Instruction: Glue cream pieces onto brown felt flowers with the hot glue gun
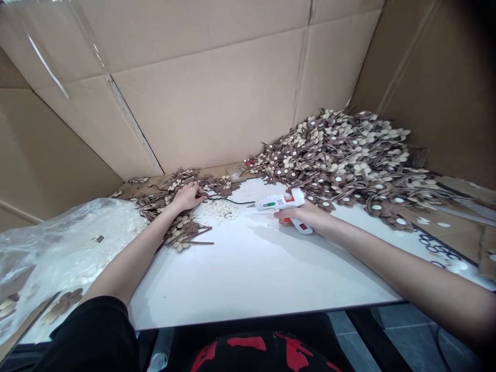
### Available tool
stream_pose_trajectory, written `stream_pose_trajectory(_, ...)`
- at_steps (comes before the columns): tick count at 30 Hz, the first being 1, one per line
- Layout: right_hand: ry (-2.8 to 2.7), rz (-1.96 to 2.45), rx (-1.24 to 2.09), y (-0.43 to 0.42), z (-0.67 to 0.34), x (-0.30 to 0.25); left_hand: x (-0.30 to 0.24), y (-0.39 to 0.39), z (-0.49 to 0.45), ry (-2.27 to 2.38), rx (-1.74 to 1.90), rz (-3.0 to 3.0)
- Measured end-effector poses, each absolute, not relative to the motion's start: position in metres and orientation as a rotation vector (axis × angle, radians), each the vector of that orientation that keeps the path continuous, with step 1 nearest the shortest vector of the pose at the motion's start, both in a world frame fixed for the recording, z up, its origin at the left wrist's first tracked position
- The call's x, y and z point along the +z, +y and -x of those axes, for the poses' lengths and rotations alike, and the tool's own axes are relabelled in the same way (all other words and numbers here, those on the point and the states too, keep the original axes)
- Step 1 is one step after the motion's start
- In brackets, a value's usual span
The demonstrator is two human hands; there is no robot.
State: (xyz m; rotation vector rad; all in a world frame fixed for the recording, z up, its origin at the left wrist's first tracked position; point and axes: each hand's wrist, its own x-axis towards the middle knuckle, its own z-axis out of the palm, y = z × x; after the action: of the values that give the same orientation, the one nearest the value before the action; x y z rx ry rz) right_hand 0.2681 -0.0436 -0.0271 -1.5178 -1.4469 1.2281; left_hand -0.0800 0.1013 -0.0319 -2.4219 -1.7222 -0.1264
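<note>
My right hand [306, 214] is wrapped round the handle of a white glue gun [281, 201] with orange and green marks, its nozzle pointing left just above the white table [248, 274]. My left hand [188, 196] reaches into a small heap of brown wooden flower pieces [182, 230] at the back left, fingers curled on one of them. A little cluster of pale round discs [219, 211] lies between the two hands. A thin black cord [228, 199] runs from the left hand toward the gun.
A large heap of brown and cream flower pieces [349, 160] fills the back right. Cardboard walls [217, 93] enclose the table at the back and sides. A clear plastic bag [62, 248] of pale pieces lies at the left. Cardboard scraps [457, 227] lie at the right edge.
</note>
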Motion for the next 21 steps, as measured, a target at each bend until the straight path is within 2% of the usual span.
stream_pose_trajectory(14,-1.542,1.473,1.185,-0.0415,-0.2696,-0.0295,-0.0384,0.0977,0.0755,-1.843,-0.23,2.408)
stream_pose_trajectory(21,-1.51,1.457,1.207,-0.0434,-0.2692,-0.0274,-0.0287,0.1014,0.076,-1.77,-0.539,2.489)
